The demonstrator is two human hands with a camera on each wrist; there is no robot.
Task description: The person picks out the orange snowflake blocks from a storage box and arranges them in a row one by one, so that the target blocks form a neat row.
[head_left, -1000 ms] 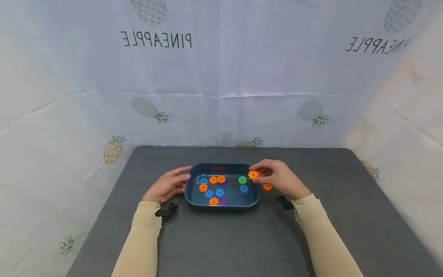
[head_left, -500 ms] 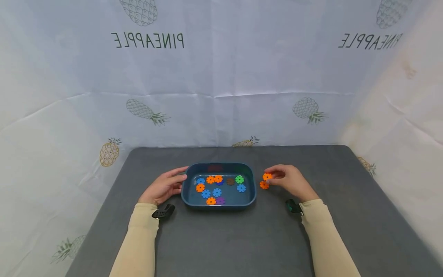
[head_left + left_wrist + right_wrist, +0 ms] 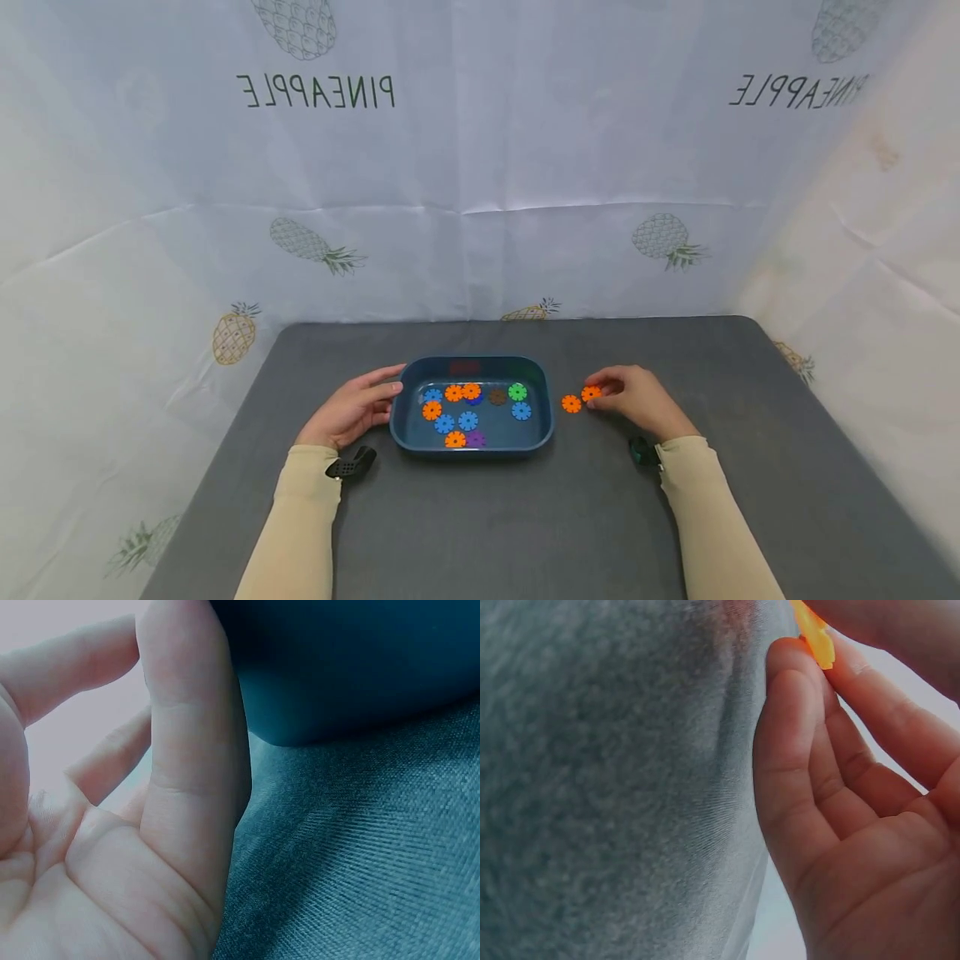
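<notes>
In the head view, my right hand [image 3: 641,402] pinches an orange notched plastic disc [image 3: 591,394] by the thumb and fingertips, low over the table. Only a thin yellow-orange edge of the disc [image 3: 819,641] shows in the right wrist view. Another orange disc [image 3: 572,404] lies just left of it, flat on the table. My left hand [image 3: 352,410] touches the left side of a dark blue tray [image 3: 510,442] with its fingers fairly straight. Inside the tray lie several discs, among them a green disc [image 3: 517,392], a brown disc [image 3: 497,397] and a purple disc [image 3: 476,438].
Everything stands on a dark grey table [image 3: 480,525]. A white curtain [image 3: 480,167] printed with pineapples hangs behind and along both sides. Black wrist straps [image 3: 352,463] are on both wrists.
My right hand has carried the orange disc rightward from over the tray's right rim to beside the other orange disc. The left hand stays at the tray; the head view has shifted slightly.
</notes>
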